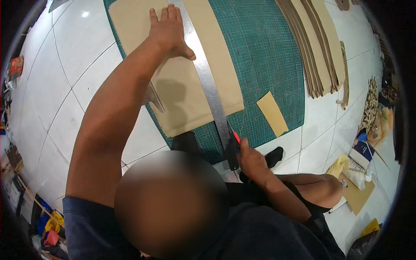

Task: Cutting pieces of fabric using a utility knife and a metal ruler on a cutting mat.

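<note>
A wide tan sheet (pixel 177 95), leather-like, lies on a green gridded cutting mat (pixel 260 56). Across it runs a long metal ruler (pixel 206 78), its near end reaching past the mat's near edge. My left hand (pixel 168 32) lies spread on the sheet's far part, with the thumb on the ruler and fingertips at its edge. My right hand (pixel 253 162) is closed around a red-handled cutter (pixel 236 137) beside the ruler's near end. The cutter's blade is too small to make out. A small tan strip (pixel 273 113) rests on the mat to the right.
Several long tan strips (pixel 318 47) are stacked on the white tiled floor (pixel 320 130) at the far right. A small flat tool (pixel 154 97) pokes out by the sheet's left edge. My feet and bent knee (pixel 331 190) are close to the mat. Scraps and packages line both sides.
</note>
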Available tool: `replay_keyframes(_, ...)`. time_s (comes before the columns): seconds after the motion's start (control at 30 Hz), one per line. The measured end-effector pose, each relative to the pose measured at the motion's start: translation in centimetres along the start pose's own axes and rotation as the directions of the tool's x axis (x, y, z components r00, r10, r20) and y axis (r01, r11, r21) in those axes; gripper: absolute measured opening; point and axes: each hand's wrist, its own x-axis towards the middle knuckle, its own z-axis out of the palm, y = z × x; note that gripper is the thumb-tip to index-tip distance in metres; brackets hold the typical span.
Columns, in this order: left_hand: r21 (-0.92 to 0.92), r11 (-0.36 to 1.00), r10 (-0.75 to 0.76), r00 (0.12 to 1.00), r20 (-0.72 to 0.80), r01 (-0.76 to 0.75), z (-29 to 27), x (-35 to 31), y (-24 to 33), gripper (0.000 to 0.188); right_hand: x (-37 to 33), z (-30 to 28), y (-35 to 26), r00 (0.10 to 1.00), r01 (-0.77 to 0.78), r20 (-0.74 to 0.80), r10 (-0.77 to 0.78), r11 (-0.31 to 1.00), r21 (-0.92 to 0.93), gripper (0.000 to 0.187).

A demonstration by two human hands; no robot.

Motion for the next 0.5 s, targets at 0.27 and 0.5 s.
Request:
replay_keyframes(0.27, 0.022, 1.000, -0.018, 1.000, 0.019, 0.018, -0.2, 0.1, 0.4, 0.147, -1.9, -4.6, -1.4, 1.000, 0.023, -0.005, -0.024, 0.994, -0.108, 0.023)
replay_keyframes(0.5, 0.025, 1.000, 0.004, 0.998, 0.060, -0.006, -0.6, -0.2, 1.2, 0.147, 11.9, -12.7, -8.3, 0.869, 0.212, -0.441, -0.225, 0.974, -0.079, 0.025)
